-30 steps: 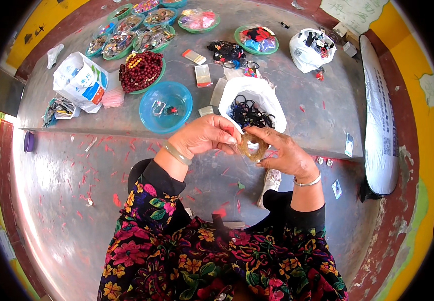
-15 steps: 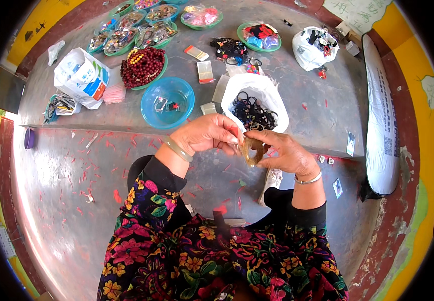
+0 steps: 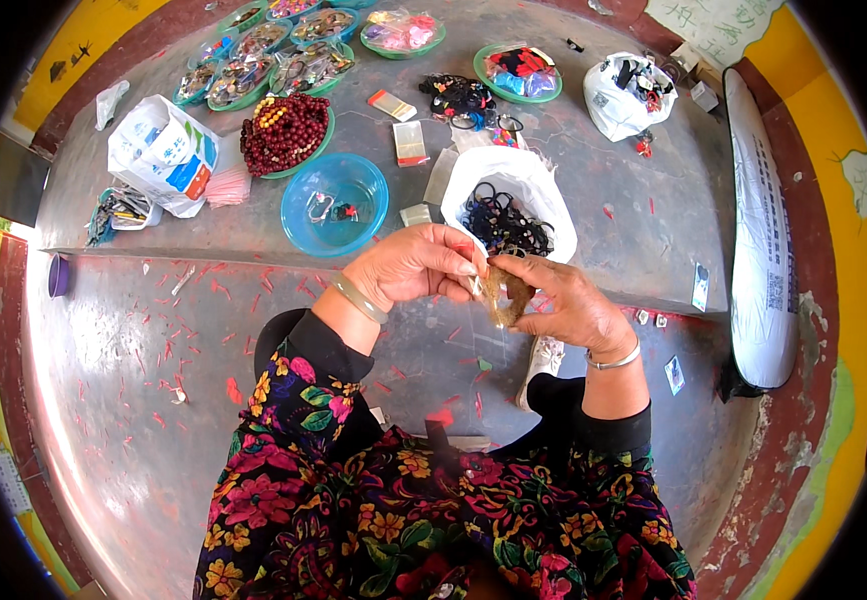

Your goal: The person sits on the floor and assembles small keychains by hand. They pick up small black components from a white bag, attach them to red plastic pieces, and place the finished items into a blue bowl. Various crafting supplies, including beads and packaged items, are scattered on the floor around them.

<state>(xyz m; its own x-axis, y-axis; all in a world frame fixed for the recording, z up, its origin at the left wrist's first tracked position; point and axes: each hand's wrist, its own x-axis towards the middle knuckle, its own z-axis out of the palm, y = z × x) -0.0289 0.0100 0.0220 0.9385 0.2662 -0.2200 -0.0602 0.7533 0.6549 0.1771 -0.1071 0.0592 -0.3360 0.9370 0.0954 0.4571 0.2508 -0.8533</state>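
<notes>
Just in front of the nearest bag [image 3: 563, 205], right hand [image 3: 575, 303] is pinching the roll [image 3: 521, 298] by its right side, probably steadying it and leaving its left side reachable; left hand [image 3: 418, 265] is pinching at clear film [image 3: 494, 300] there.

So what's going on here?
A person in a black floral top is handling a thick brownish ring. The right hand holds the ring; the left hand pinches at its left side, beside a clear, shiny film. Beyond them, a white plastic bag of black loops and a round blue plastic bowl rest on a grey platform.
</notes>
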